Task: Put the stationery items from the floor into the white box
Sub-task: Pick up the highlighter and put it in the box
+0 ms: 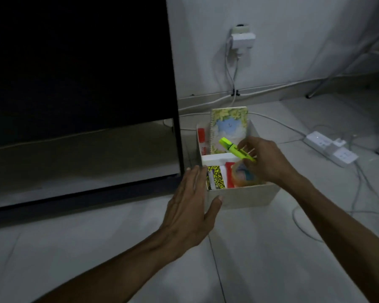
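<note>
The white box (245,196) stands on the floor beside a dark cabinet. A spiral notebook (229,125) with a leafy cover stands upright in its back compartment, next to a red and white item (201,136). The front compartment holds a yellow patterned item (216,178), a red item (229,176) and a tape roll (243,174). My right hand (267,160) hovers over the box and pinches a neon green highlighter (235,149), tilted with its cap up and left. My left hand (190,206) rests with straight fingers against the box's left wall, thumb on the front wall.
A large dark cabinet (81,95) fills the left side, close to the box. A white power strip (330,147) with plugs lies on the floor at right, and several cables (363,180) trail across the tiles. A wall socket with an adapter (242,39) sits behind the box.
</note>
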